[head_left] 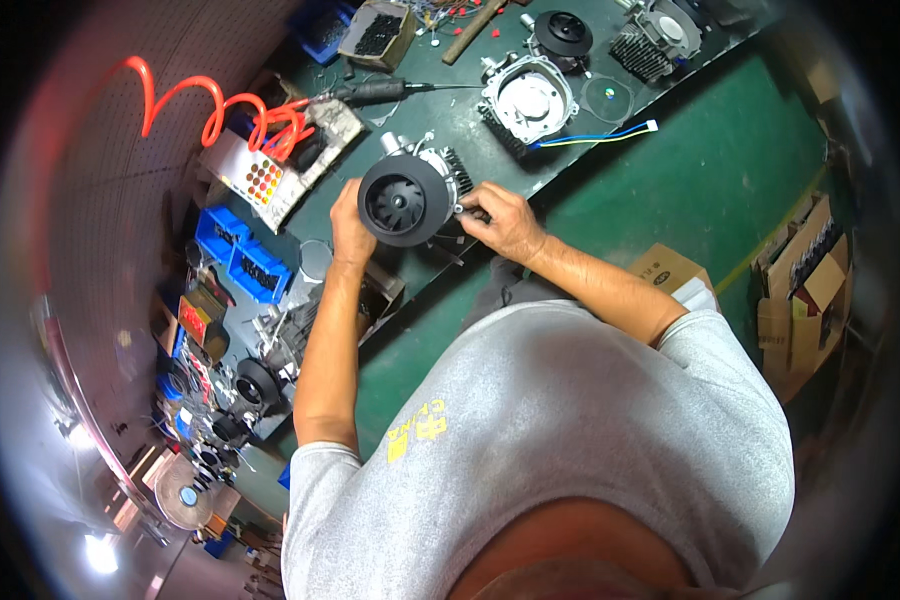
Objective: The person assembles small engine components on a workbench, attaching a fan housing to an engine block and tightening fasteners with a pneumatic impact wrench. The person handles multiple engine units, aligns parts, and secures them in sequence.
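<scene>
A blower unit (402, 202) with a round black fan wheel and a finned, silvery metal housing is held over the edge of the green workbench. My left hand (350, 225) is closed against its left side, fingers partly hidden behind the wheel. At the opposite side, my right hand (502, 225) has its fingers pinched together beside a small metal lug of the housing. Whatever lies between those fingertips is too small to make out. Beyond the unit, an open metal housing (530, 98) sits on the bench, and a blue and yellow wire (600, 135) extends beside it.
A power screwdriver (375, 92) lies beyond the unit, near a coiled orange air hose (210, 110). Blue bins (242, 255) of small black parts stand at the left. More fan units (562, 38) are at the far end. Cardboard boxes (800, 300) stand on the right.
</scene>
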Demonstrator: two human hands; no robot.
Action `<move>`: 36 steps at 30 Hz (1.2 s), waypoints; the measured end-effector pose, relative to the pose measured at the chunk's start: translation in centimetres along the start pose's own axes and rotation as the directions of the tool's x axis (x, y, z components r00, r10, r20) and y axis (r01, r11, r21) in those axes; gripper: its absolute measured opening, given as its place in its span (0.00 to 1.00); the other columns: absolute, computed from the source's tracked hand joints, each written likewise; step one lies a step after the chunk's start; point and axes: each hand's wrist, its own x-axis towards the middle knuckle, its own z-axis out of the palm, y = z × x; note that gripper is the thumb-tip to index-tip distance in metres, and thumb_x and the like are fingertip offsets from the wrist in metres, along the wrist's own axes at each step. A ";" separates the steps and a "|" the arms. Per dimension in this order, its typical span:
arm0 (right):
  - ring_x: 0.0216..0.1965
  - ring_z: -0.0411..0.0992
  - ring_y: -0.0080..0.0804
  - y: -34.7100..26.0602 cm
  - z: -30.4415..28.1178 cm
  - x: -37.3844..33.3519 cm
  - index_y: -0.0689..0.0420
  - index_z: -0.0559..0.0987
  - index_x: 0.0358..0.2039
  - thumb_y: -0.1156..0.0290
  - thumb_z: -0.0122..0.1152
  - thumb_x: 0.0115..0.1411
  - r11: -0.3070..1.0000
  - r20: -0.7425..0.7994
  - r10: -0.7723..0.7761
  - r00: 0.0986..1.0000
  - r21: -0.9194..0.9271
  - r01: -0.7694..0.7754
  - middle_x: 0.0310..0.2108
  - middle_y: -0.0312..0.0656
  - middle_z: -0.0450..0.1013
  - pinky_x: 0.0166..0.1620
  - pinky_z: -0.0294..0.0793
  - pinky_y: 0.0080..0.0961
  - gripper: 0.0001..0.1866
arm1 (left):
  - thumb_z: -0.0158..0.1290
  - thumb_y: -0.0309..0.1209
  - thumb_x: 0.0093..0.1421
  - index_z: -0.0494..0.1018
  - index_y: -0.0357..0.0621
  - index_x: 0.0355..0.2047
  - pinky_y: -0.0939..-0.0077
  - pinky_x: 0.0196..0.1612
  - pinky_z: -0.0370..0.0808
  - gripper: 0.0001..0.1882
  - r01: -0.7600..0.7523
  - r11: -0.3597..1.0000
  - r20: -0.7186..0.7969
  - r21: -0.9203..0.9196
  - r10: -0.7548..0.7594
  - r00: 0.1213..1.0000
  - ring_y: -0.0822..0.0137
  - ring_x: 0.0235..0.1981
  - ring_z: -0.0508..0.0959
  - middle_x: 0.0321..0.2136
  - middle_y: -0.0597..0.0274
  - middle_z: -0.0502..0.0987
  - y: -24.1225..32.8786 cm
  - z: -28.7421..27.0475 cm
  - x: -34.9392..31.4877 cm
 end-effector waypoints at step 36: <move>0.33 0.75 0.36 -2.6 0.2 2.1 0.66 0.78 0.43 0.65 0.79 0.48 0.955 -0.026 0.267 0.963 -0.123 -0.268 0.34 0.47 0.78 0.37 0.76 0.31 0.26 | 0.64 0.25 0.58 0.76 0.37 0.40 0.59 0.37 0.78 0.12 0.175 0.985 -0.182 0.004 -0.171 0.968 0.42 0.36 0.82 0.35 0.43 0.82 2.5 2.6 -9.7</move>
